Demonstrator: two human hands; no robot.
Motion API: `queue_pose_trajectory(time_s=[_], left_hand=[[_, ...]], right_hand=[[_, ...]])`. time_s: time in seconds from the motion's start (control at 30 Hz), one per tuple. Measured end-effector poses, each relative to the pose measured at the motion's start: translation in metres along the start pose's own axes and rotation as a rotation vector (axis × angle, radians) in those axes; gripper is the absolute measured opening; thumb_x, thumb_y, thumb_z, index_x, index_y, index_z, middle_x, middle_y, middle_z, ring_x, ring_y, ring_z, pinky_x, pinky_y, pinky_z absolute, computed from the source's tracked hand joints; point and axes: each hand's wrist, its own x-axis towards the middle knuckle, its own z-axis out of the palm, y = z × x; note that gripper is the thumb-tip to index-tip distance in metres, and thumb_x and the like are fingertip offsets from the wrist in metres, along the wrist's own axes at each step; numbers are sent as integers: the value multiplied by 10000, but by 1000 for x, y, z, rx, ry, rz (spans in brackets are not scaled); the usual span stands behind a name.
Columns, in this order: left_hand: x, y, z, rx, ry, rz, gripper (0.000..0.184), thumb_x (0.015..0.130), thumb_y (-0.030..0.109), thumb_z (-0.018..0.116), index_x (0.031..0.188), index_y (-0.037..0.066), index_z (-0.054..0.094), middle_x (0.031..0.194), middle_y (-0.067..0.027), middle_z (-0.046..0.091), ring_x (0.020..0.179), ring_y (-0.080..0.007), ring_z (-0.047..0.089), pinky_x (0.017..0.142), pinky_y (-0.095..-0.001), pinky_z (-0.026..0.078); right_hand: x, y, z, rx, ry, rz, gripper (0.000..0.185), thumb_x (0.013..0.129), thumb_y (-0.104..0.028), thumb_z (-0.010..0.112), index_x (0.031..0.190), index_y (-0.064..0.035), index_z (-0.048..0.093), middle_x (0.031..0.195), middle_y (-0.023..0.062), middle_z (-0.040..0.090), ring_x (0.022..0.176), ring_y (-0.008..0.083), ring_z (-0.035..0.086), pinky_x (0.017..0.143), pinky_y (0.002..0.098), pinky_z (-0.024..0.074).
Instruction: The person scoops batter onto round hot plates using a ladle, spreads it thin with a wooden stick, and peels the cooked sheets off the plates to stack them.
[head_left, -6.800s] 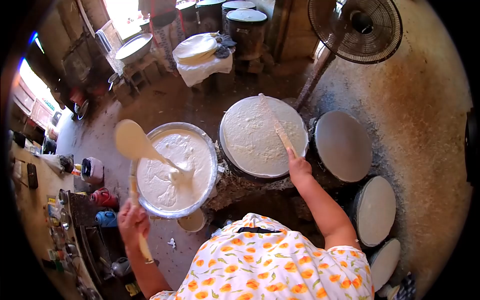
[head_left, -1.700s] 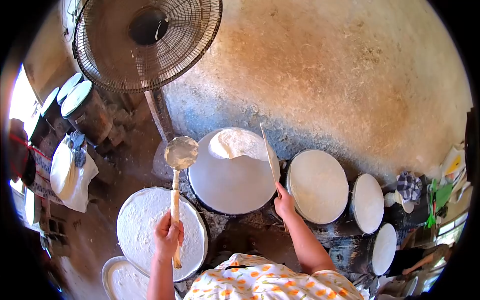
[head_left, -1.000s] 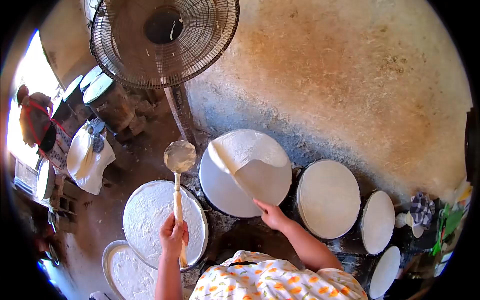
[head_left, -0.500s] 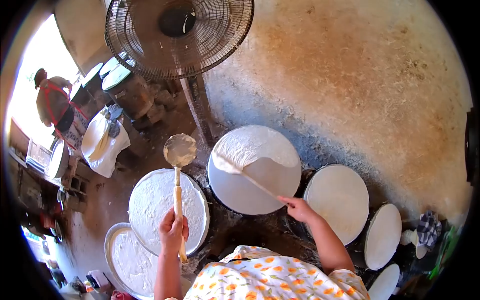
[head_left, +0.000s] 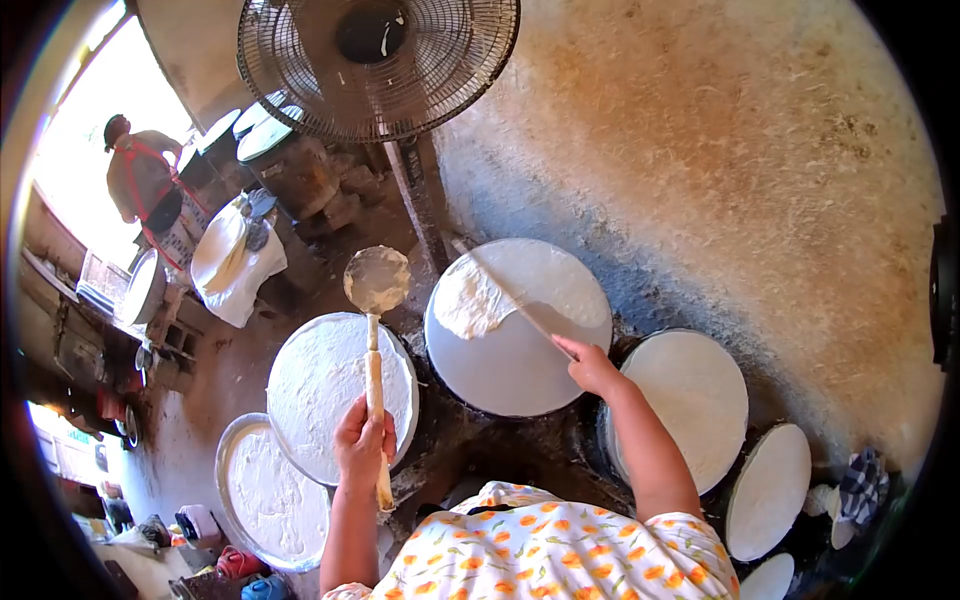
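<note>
My left hand is closed round the wooden handle of a ladle, whose batter-smeared bowl points away from me above the left griddle. In my right hand is a thin wooden spreader, slanting up and left over the middle griddle. White batter lies thick at that griddle's left side and thin across its far part; the near part is bare grey. A batter-covered round griddle stands to the left. Below it is a wide metal basin of batter.
A large fan stands beyond the middle griddle, near the rough wall. Several round griddles line the right. At the back left are a person, covered drums and a stack of flat sheets on white cloth.
Batter on the middle griddle has moved from the far middle toward its left side, and the spreader now reaches the far left rim. The ladle remains raised. The view has turned left.
</note>
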Motion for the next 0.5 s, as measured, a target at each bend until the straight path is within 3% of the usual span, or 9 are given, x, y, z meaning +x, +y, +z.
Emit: queue_pose_trajectory(time_s=[0.07,0.17,0.23,0.3,0.33,0.37,0.43,0.5], left_hand=[[-9,7,-1,-26,39,3,290,924,38,432,1200,-30,487,687,-23,526,423,-66,441,363,-206,374],[-20,7,-6,-68,89,1,313,918,42,432,1219,-37,474,684,-25,523,422,-68,442,356,-206,376],[-24,3,-7,-29,97,-1,320,916,38,432,1225,-35,474,685,-25,524,419,-68,439,355,-205,378],[-22,-5,-4,-38,92,1,316,920,48,439,1224,-29,479,688,-22,525,421,-68,441,359,-206,379],[-22,-5,0,-23,73,2,319,923,53,441,1230,-27,478,689,-20,525,424,-66,443,361,-206,380],[-23,-5,3,-7,57,5,322,926,58,443,1235,-24,478,690,-19,526,428,-65,445,364,-206,381],[-29,2,6,-12,56,20,325,930,63,443,1242,-23,474,689,-18,525,428,-61,444,368,-205,381],[-38,3,2,-44,106,17,334,931,57,436,1254,-22,465,689,-18,524,426,-59,441,366,-203,378]], right_hand=[[-6,-9,-3,3,-290,40,585,759,103,405,1298,-95,515,1233,89,595,1091,148,555,925,248,405],[-43,-1,-33,-31,-413,114,577,763,95,408,1301,-88,511,1229,77,597,1084,148,559,923,243,403],[-42,9,-41,-46,-398,128,564,772,91,410,1296,-89,517,1226,78,599,1078,157,569,924,240,403],[-19,26,-31,-125,-48,-39,616,739,98,420,1290,-149,535,1268,100,570,1146,204,552,938,264,404],[-8,22,-22,-4,-7,-29,640,717,105,410,1293,-146,530,1244,137,579,1118,214,569,941,264,402],[-10,20,-16,-3,-13,-34,640,717,105,410,1293,-146,530,1244,137,579,1118,214,569,941,264,402],[-19,3,-11,-39,-304,-36,654,700,109,398,1297,-128,524,1221,153,591,1110,213,572,944,268,400],[-42,-16,-32,-172,-369,23,657,692,111,393,1289,-123,536,1236,126,587,1126,195,557,955,274,393]])
